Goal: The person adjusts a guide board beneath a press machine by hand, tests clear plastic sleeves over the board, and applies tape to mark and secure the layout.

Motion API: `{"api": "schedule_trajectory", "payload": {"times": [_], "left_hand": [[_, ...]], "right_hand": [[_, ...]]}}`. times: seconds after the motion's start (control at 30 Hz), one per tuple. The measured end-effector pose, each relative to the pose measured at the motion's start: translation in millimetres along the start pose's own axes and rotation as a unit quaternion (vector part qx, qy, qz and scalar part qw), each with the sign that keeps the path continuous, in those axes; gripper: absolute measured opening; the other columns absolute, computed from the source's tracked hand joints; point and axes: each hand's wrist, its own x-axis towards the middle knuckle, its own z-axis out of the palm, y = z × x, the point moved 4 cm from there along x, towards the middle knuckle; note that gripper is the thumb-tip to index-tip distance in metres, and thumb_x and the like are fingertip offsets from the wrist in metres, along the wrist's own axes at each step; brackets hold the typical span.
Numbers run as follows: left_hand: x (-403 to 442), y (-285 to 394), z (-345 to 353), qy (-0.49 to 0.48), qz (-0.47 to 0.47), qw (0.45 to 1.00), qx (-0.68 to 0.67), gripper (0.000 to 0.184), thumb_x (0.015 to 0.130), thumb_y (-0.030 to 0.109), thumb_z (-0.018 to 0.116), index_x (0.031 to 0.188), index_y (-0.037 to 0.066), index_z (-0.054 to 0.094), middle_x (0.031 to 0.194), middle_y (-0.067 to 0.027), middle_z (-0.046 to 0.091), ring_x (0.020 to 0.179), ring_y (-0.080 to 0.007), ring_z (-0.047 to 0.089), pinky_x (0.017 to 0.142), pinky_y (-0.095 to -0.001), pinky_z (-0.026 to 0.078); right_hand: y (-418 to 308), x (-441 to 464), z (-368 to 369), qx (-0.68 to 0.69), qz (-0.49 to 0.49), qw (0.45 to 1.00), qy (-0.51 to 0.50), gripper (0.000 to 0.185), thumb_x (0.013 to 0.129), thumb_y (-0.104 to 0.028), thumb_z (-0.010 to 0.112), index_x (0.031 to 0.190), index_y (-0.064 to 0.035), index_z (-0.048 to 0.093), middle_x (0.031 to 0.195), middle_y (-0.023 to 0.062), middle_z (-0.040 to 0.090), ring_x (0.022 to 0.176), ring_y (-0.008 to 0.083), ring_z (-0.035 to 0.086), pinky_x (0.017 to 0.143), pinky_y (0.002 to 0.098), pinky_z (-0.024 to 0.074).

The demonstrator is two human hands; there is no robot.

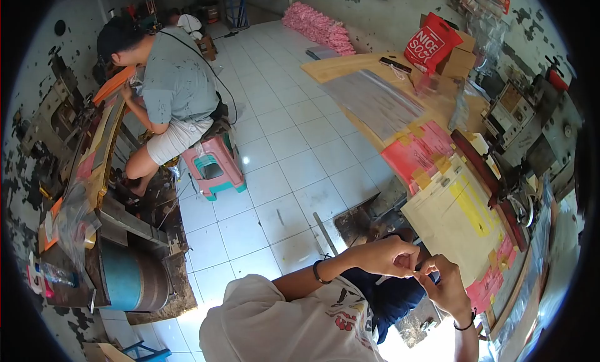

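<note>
Far left: one machine (pixel 62 115), against a wall with flaking paint.
Left: one blue-green and brown drum (pixel 131 277), beneath a narrow workbench (pixel 107 165).
Same side: one seated person (pixel 181 78), grey top, pale shorts, bent over the workbench, a hand at an orange piece (pixel 114 85).
Beneath that person: one stool (pixel 215 168), pink above, green below, on white floor tiles (pixel 281 174).
Centre, rear: one heap of pink material (pixel 319 28), on the floor by the wall.
Right of centre: one wooden tabletop (pixel 350 65), carrying clear plastic sheets (pixel 375 103) and a dark phone (pixel 395 65).
Front, right of centre: left hand (pixel 400 257), dark band at the wrist; fingers together in a pinch, meeting those of the right hand.
Adjoining: right hand (pixel 445 284), dark band at the wrist; fingers likewise pinched together. Any item between the two is too small to make out.
Just beside the hands: one pale panel (pixel 437 206), yellow patch on its face, red pieces (pixel 425 146) at its far end.
Right, rear: one red bag (pixel 431 42), lettered, before a cardboard box (pixel 461 56).
Far right: one machine with a wheel (pixel 524 210), beside the panel.
</note>
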Motion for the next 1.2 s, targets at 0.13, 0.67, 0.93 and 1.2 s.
{"api": "schedule_trajectory", "payload": {"times": [0.13,0.67,0.93,1.2], "left_hand": [[-2.1,-1.8,0.1,0.015,0.021,1.0,-0.001,0.017,0.089,0.012,0.072,0.087,0.001,0.059,0.073,-0.0067,0.069,0.066,-0.0143,0.067,0.061,-0.0288,0.051],[-8.2,-13.7,-4.3,0.002,-0.05,0.999,0.022,0.015,0.089,0.013,0.072,0.091,0.002,0.062,0.078,-0.0051,0.07,0.072,-0.0123,0.067,0.063,-0.0272,0.052],[5.6,-18.0,8.1,-0.02,-0.076,0.996,0.038,0.013,0.087,0.011,0.075,0.092,0.001,0.068,0.083,-0.0043,0.072,0.072,-0.0086,0.065,0.065,-0.0241,0.05],[36.4,-41.3,31.8,-0.031,-0.094,0.995,0.029,0.012,0.09,0.007,0.072,0.095,-0.001,0.063,0.084,-0.0069,0.072,0.077,-0.0107,0.068,0.07,-0.0248,0.053]], "right_hand": [[3.3,4.8,0.7,0.047,0.008,0.999,-0.016,0.02,0.082,0.001,0.075,0.092,0.0,0.058,0.089,0.0127,0.068,0.08,0.0205,0.07,0.077,0.032,0.0566],[1.9,4.7,7.0,-0.021,0.057,0.998,-0.002,0.016,0.079,-0.01,0.079,0.084,-0.0017,0.067,0.077,0.012,0.067,0.073,0.0249,0.068,0.066,0.0347,0.053],[9.3,-18.2,-3.2,0.019,0.02,1.0,0.005,0.01,0.087,-0.011,0.072,0.093,-0.0053,0.066,0.085,0.01,0.067,0.078,0.0259,0.067,0.074,0.0385,0.051],[55.9,-52.4,-12.0,0.061,0.051,0.995,0.068,0.014,0.085,-0.005,0.074,0.095,-0.0006,0.066,0.088,0.0107,0.065,0.079,0.0234,0.068,0.067,0.0323,0.0547]]}}
